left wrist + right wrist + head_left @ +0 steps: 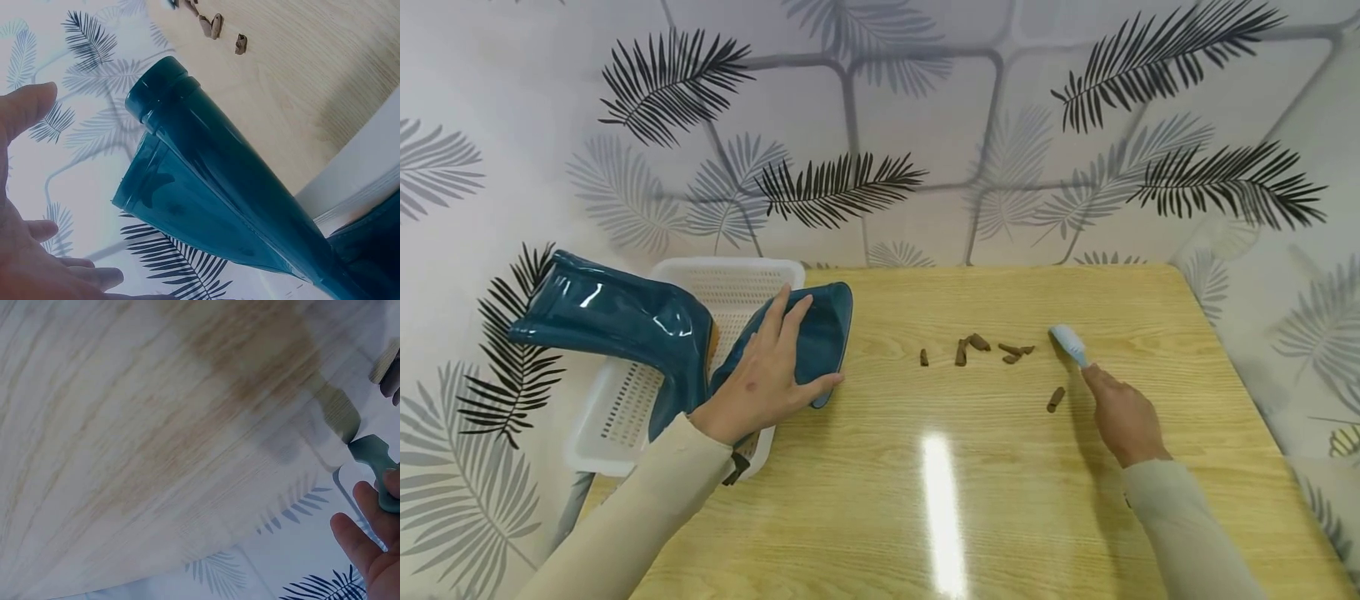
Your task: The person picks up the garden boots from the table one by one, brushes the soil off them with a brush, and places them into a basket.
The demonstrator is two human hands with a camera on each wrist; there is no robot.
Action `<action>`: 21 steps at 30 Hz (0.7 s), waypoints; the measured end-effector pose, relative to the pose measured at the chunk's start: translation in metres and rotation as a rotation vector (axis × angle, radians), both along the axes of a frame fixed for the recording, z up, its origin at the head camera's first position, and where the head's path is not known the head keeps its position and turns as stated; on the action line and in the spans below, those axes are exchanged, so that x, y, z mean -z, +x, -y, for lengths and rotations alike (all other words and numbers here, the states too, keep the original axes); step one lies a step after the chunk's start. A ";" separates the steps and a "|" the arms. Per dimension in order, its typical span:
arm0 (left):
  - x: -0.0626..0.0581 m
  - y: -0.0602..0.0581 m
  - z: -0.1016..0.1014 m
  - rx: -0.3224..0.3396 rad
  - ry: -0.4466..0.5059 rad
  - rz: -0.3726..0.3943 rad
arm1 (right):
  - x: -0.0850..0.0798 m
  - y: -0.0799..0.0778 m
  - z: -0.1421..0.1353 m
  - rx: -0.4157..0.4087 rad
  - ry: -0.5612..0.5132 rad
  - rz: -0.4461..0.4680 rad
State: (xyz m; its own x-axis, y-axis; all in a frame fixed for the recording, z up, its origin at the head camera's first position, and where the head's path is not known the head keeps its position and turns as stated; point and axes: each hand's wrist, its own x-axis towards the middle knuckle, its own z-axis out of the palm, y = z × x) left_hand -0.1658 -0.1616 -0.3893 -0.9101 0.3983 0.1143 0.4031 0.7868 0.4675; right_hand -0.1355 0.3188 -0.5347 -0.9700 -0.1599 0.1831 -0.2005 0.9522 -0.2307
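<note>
Two dark teal rubber boots lie at the left on a white perforated basket (625,400). One boot (617,304) points its shaft to the back left, and the other boot (826,337) has its opening to the right, over the table. Spread straight fingers of my left hand (756,383) overlap this second boot in the head view; in the left wrist view a gap shows between fingers and boot shaft (219,162). My right hand (1127,421) grips a small light blue brush (1067,342) by its handle. The brush head is close to the tabletop.
Several brown crumbly pieces (961,353) lie scattered on the wooden table (1037,517) left of the brush. A single brown piece (1056,399) lies nearer my right hand. Leaf-patterned covering (910,108) borders the table at the back and sides.
</note>
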 end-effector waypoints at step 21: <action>-0.010 -0.003 0.020 -0.034 -0.061 0.042 | 0.009 -0.008 0.003 -0.079 0.103 0.204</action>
